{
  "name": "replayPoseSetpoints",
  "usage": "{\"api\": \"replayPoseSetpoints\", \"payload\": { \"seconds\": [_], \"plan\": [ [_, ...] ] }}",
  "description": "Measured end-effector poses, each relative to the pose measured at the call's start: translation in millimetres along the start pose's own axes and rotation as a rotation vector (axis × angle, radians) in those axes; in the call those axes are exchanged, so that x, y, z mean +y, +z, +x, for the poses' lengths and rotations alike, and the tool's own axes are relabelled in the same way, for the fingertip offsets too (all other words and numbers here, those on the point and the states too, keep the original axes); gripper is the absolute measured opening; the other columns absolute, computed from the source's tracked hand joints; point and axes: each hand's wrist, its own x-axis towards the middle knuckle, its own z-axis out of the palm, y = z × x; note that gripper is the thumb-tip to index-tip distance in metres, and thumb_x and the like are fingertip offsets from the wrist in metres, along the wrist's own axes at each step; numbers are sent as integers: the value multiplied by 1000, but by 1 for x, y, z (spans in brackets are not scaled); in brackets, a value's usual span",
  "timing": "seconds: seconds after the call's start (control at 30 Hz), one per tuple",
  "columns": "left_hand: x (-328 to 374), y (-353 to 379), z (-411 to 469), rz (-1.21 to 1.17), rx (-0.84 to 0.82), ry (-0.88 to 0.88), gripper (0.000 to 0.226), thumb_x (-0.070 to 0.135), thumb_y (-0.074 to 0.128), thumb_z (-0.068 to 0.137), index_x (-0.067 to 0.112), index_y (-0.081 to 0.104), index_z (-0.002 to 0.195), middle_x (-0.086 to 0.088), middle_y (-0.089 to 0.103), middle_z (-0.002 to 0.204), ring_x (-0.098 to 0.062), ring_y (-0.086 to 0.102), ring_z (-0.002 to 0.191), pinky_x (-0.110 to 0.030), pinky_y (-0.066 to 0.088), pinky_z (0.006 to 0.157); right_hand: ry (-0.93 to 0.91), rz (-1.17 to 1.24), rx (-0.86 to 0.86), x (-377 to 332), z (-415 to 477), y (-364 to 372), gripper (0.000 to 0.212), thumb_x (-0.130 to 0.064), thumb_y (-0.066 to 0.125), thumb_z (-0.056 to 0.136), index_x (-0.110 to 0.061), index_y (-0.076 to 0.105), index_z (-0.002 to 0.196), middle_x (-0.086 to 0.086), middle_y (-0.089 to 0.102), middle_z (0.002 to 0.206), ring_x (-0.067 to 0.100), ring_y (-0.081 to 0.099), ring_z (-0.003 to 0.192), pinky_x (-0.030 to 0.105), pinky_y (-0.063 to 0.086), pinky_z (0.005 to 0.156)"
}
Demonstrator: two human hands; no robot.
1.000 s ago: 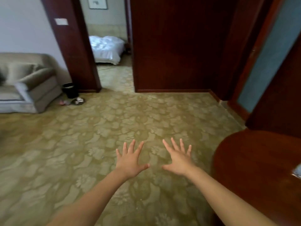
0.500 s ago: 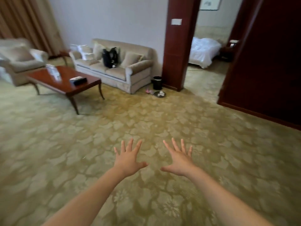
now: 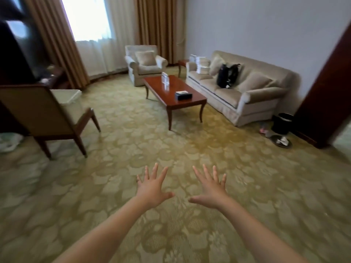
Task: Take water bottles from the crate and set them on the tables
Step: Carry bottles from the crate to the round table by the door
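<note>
My left hand (image 3: 152,188) and my right hand (image 3: 209,190) are stretched out in front of me over the patterned carpet, fingers spread and straight, holding nothing. A dark red coffee table (image 3: 182,100) stands well ahead in the middle of the room. Clear water bottles (image 3: 165,79) stand together near its far end, and a black tissue box (image 3: 183,95) lies closer to its near end. No crate is in view.
A wooden chair (image 3: 43,114) stands at the left with a white bin (image 3: 71,100) beyond it. An armchair (image 3: 145,64) and a beige sofa (image 3: 241,92) with a black bag (image 3: 227,75) line the back. A black waste bin (image 3: 283,123) sits by the dark door frame (image 3: 326,88).
The view has swung to the left, from the doorway and bedroom to the sitting area with the window. Both hands stay spread and empty in front of me.
</note>
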Motion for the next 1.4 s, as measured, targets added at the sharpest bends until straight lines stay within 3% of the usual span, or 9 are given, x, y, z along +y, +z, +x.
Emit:
{"api": "replayPoseSetpoints", "payload": {
  "seconds": [0.5,0.9,1.2,1.4],
  "plan": [
    [-52,-57,181,-65,41,-309,100,74,49,84,43,-16,152,1,-28,161,-33,-29,146,-63,-14,116,-288,-72,-124,-35,263,-54,117,-64,70,74,-47,-15,152,-2,-28,162,31,-39,142,62,-24,112],
    [-194,-147,402,-60,123,-406,98,75,47,83,45,-17,151,3,-30,160,-31,-32,145,-61,-14,116,-414,-107,-115,-148,534,-110,115,-60,70,76,-46,-15,153,-1,-29,162,30,-40,141,61,-27,110],
    [-285,-199,533,-27,74,-475,99,76,46,83,44,-17,151,1,-27,161,-32,-29,146,-62,-12,117,-436,-64,-145,-217,708,-125,116,-61,70,76,-45,-14,153,-1,-27,163,30,-38,143,59,-26,109],
    [-347,-235,642,-47,122,-599,98,76,46,83,44,-16,151,1,-27,161,-31,-30,146,-62,-12,117,-572,-76,-182,-275,855,-144,115,-59,71,76,-45,-13,154,-1,-26,163,31,-37,143,61,-25,111]
  ]
}}
